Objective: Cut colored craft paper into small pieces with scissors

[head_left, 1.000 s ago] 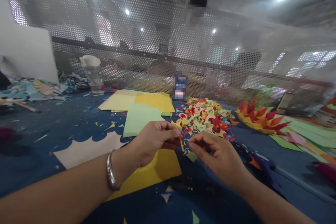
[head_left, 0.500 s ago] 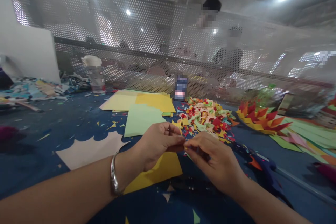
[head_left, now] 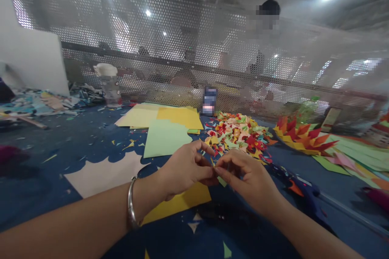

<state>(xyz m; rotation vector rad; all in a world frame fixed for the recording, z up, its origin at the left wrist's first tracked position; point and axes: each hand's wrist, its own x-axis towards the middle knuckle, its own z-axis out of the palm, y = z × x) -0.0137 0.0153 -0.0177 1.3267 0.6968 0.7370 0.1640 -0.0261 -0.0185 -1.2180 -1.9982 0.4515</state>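
My left hand and my right hand meet above the dark blue table, fingertips nearly touching. Between them a small yellow paper piece shows edge-on, pinched by both; most of it is hidden by the fingers. A sheet of yellow paper lies under my left hand. To its left rests a pale paper with a scalloped edge. Just beyond the fingers spreads a heap of small cut paper pieces in red, yellow, green and peach.
A blue glue gun lies right of my right hand. Stacked sheets, a light green sheet, a phone and a lidded cup stand farther back. Folded orange paper points sit right. Behind a perforated screen is a person.
My left fingers have lifted and spread a little around the small piece, so its yellow edge shows more. The person behind the screen has shifted right.
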